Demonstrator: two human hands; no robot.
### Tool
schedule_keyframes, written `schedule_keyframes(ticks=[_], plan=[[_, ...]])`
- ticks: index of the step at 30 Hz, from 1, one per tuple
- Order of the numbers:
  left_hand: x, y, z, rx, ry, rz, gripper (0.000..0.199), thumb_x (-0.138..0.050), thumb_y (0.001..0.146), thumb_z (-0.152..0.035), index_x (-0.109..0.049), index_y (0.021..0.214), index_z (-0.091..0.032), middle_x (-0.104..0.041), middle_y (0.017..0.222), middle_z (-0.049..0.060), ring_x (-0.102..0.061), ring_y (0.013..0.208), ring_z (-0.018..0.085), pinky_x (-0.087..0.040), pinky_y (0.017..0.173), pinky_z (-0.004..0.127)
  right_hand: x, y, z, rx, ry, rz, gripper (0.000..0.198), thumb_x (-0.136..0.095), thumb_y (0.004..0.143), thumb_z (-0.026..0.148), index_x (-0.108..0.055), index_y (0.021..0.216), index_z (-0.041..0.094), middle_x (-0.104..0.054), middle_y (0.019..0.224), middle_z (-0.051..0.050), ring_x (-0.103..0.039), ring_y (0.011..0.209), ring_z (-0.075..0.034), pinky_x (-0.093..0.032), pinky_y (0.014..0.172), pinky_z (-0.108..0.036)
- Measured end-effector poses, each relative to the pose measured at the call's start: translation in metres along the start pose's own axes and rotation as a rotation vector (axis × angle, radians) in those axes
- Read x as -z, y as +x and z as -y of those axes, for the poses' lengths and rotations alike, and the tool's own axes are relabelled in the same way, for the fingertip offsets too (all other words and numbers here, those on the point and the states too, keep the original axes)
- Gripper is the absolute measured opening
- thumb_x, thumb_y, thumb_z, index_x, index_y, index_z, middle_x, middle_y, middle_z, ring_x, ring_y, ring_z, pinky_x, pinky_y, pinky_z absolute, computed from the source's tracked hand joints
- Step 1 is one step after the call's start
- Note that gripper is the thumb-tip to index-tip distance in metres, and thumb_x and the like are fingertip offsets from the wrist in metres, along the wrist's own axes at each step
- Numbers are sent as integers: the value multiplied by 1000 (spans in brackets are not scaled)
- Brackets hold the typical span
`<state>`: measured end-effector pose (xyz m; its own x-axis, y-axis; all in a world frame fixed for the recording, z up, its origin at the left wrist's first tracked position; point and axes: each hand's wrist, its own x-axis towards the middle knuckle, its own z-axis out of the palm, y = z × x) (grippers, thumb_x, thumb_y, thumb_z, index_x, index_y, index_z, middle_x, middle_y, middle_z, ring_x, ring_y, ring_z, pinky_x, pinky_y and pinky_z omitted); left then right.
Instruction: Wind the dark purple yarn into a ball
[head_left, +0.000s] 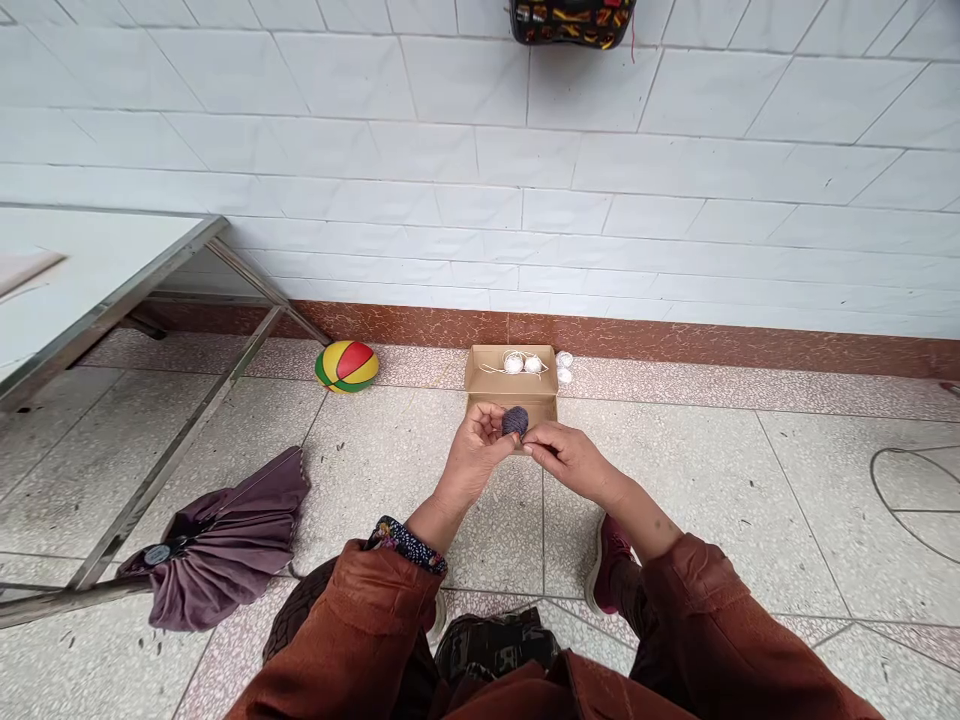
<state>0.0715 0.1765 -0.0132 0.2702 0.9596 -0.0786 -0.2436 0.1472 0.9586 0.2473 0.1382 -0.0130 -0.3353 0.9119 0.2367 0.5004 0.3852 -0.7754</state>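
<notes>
The left hand curls its fingers around a dark, wound, rounded yarn ball before the open cardboard box; the right hand pinches its fingertips together beside it, any grip unclear. Stringy white balls sit inside the box.

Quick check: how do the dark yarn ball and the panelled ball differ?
The dark yarn ball is greyish purple and wound; the panelled ball shows red, yellow and green. The dark yarn ball sits in the left hand; the panelled ball rests on the floor. The dark yarn ball appears smaller than the panelled ball. Both look roundish.
</notes>
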Motion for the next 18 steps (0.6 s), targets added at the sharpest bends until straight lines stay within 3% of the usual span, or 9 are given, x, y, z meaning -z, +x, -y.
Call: schedule_keyframes(ticks=[3,5,8,12,14,18], plan=[[2,3,1,-9,156,-48,35,-75,64,-18,-52,90,-21,-58,88,-3,-56,78,11,-43,77,26,6,-1,10,69,61,52,13,-52,99,24,-64,93,22,-66,86,-2,-62,79,-16,-47,73,-27],[3,3,1,8,274,-24,35,-76,62,-18,-53,89,-20,-58,86,-3,-54,75,12,-42,74,26,12,-1,14,77,98,13,13,-54,98,26,-65,93,22,-65,84,-2,-61,76,-15,-47,70,-27],[0,-2,-2,11,337,115,33,-76,63,-16,-56,90,-20,-60,85,-1,-56,79,14,-43,77,29,20,0,12,49,109,-120,13,-57,97,27,-67,91,22,-64,81,-2,-60,75,-16,-47,70,-28],[-3,-10,-7,46,137,364,31,-76,67,-16,-59,92,-20,-62,91,1,-59,84,15,-44,80,30,20,3,-1,-19,101,-251,15,-56,96,26,-66,85,22,-64,79,-2,-60,78,-18,-47,73,-30],[-3,-10,-9,52,10,347,33,-78,67,-18,-58,93,-20,-62,89,0,-58,83,14,-44,78,28,14,3,-7,-55,99,-254,16,-54,97,25,-65,86,21,-64,80,-2,-60,78,-18,-47,73,-30],[1,-4,-8,24,-110,140,37,-81,64,-20,-55,91,-20,-60,87,-2,-57,82,12,-44,79,26,-2,1,-11,-64,19,-133,17,-49,100,24,-64,90,21,-65,85,-3,-62,80,-17,-48,73,-28]])
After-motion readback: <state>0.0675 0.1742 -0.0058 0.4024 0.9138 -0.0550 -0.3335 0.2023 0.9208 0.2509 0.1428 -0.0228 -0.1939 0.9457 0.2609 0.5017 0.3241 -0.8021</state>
